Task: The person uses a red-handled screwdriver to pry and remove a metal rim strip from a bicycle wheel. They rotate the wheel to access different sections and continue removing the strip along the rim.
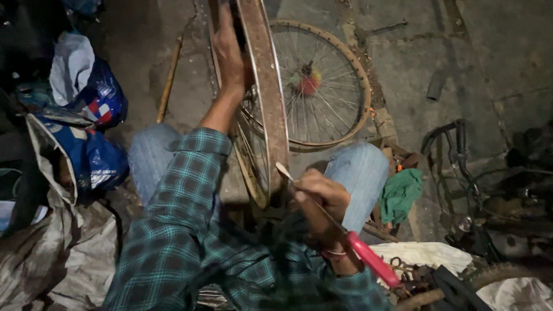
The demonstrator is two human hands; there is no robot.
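A person in a green plaid shirt [173, 242] and blue jeans sits low on a stained concrete floor [495, 52], working on a rusty bicycle wheel rim [271, 103] held upright between the knees. The right hand [319, 198], nearest the camera and just right of the rim's lower end, is closed in a fist around a red-handled screwdriver [345, 236], whose flat tip meets the rim's edge while the red handle runs back past the wrist. The left hand [230, 49] reaches up the left side of the rim, fingers curled against it and gripping it steady.

Just right of the rim, beside the right knee, a green rag [400, 193] lies crumpled on scraps of wood. Lower right of the rim, pale cloth and dark metal tools sit beside a tyre. Left of the rim, blue printed plastic bags [95, 155] and grey sacking are heaped together. Behind the rim, flat on the floor, lies a second spoked wheel [325, 86] with a red and yellow hub. A wooden stick [169, 80] lies further left of the rim. To the far right of the rim, the dark handlebar and frame of a bicycle [461, 155] stand in shadow.
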